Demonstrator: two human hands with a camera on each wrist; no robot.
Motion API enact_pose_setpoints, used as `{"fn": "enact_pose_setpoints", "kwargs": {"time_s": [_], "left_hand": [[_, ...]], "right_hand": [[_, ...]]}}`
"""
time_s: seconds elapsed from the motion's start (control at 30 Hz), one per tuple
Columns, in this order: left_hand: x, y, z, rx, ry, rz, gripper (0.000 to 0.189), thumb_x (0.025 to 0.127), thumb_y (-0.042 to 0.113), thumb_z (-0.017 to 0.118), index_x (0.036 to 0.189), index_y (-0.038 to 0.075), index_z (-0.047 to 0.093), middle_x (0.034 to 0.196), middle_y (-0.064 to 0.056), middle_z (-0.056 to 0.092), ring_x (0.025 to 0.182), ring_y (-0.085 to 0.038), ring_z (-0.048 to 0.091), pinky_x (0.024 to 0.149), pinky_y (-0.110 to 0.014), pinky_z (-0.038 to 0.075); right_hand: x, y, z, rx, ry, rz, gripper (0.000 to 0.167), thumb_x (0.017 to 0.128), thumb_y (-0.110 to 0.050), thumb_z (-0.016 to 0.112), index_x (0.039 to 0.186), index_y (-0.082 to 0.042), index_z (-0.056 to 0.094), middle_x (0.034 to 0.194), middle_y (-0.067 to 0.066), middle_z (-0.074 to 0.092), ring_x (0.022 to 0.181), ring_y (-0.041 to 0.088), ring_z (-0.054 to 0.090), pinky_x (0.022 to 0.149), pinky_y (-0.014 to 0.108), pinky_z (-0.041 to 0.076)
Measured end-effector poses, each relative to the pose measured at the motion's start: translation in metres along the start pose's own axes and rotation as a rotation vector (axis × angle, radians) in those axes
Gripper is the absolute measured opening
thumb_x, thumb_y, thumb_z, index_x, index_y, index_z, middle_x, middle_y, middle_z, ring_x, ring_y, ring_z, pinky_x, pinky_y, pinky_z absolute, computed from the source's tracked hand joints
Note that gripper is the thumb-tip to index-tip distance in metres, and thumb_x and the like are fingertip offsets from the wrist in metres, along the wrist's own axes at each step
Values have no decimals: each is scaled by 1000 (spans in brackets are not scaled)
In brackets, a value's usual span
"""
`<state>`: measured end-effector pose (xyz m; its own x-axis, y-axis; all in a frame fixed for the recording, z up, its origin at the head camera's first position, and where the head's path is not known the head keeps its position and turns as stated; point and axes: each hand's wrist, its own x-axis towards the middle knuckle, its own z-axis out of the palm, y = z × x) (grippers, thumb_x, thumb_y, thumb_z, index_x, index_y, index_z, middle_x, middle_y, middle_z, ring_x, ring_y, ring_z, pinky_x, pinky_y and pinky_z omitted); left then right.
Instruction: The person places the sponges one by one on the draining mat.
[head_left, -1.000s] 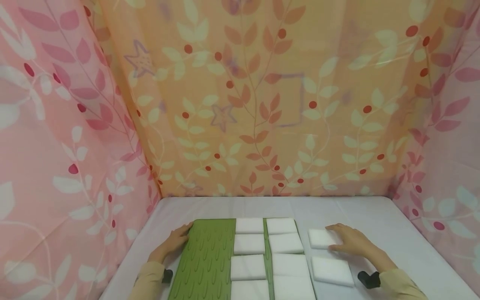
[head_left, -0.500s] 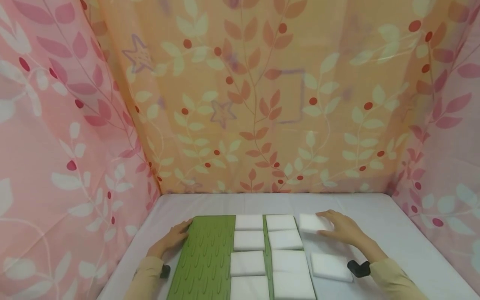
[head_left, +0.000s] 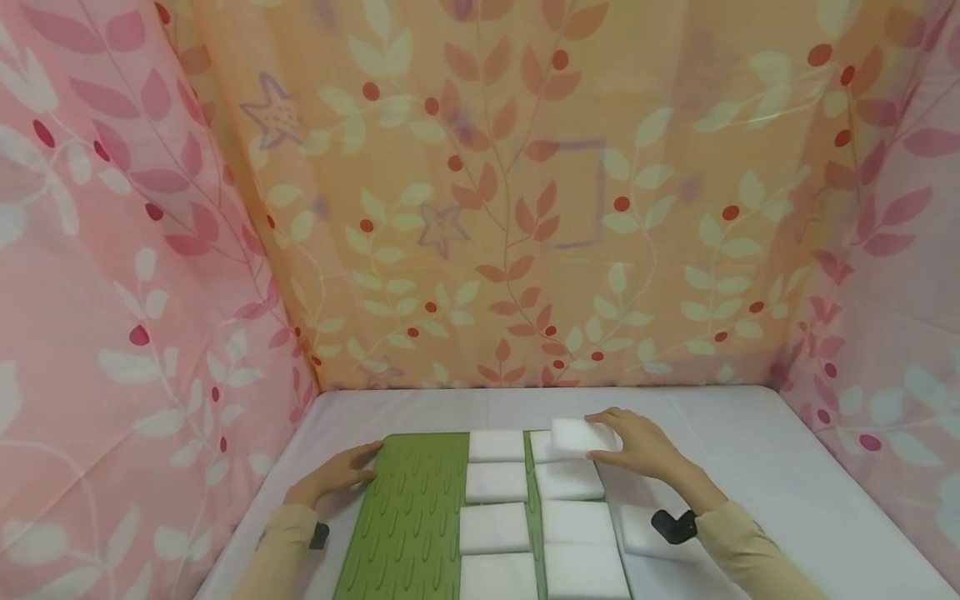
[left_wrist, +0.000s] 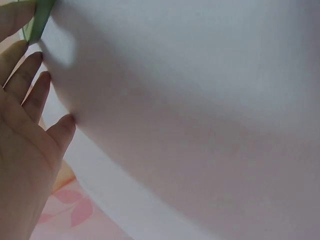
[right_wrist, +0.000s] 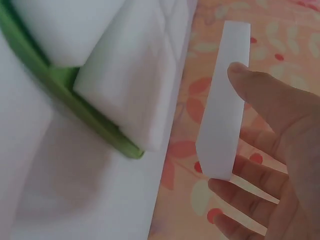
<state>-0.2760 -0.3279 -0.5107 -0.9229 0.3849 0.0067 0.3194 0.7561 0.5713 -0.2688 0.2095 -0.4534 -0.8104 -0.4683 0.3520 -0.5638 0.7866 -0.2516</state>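
My right hand (head_left: 641,446) pinches a white sponge block (head_left: 577,437) between thumb and fingers. It is held above the far right corner of the green mat (head_left: 416,508), overlapping the rearmost block of the right column in the head view. From the right wrist, the block (right_wrist: 224,107) shows edge-on, raised off the table, thumb on one face and fingers behind. My left hand (head_left: 330,479) rests at the mat's far left edge with extended fingers; its fingertips touch the mat's corner (left_wrist: 41,20) in the left wrist view.
Two columns of white blocks (head_left: 495,529) lie on the mat's middle and right. Another white block (head_left: 641,529) sits on the white table (head_left: 810,517), partly hidden behind my right wrist. Patterned curtains (head_left: 675,250) enclose the table at the back and sides.
My right hand has lifted the block from the table right of the mat and carried it left over the mat's far corner. The left hand stays at the mat's edge.
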Motion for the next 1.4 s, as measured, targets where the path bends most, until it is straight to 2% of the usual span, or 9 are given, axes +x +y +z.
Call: {"fn": "enact_pose_setpoints", "kwargs": {"time_s": [0.1,0.3,0.5,0.7,0.83,1.07,1.4], "left_hand": [[-1,1,-3,-8,-3,21,62,83,19,65,136,-5,42,139,-28,40,128,-50,31,104,-62,24],[-2,3,-6,-20,-9,24,64,81,19,68,134,-6,43,137,-30,40,128,-52,30,103,-63,24],[1,2,-5,-22,-5,-4,65,80,20,69,134,-4,44,139,-28,40,129,-49,30,104,-61,24],[2,4,-5,-17,-3,-31,64,81,20,68,135,-3,44,140,-27,39,130,-48,30,105,-61,23],[2,6,-4,-24,-5,-39,62,82,19,67,135,-3,43,140,-27,39,130,-48,29,105,-61,23],[3,6,-1,-25,-5,-20,62,82,17,67,134,-5,43,139,-29,39,130,-49,29,104,-62,22],[-2,7,-2,-20,-3,-26,62,81,17,68,134,-5,44,138,-29,40,129,-50,30,104,-62,23]], "right_hand": [[9,-13,5,9,-3,-21,60,74,-52,69,122,-17,61,115,3,62,103,26,59,83,49,48],[22,-41,22,12,28,-57,59,74,-53,69,120,-17,62,110,1,62,97,22,60,75,42,50],[35,-73,35,33,55,-52,57,72,-49,72,118,-16,63,107,1,63,96,23,59,72,41,51],[49,-100,48,52,18,-49,58,73,-51,70,120,-17,62,109,3,63,98,24,60,75,42,50],[55,-113,60,52,-13,-51,59,75,-53,68,121,-18,61,111,2,62,99,23,59,75,41,50],[61,-128,81,39,-18,-78,60,75,-57,65,121,-19,61,110,1,63,96,21,60,75,38,50],[74,-152,97,59,-74,-77,61,77,-57,63,123,-17,59,114,2,61,101,22,57,77,40,48]]}}
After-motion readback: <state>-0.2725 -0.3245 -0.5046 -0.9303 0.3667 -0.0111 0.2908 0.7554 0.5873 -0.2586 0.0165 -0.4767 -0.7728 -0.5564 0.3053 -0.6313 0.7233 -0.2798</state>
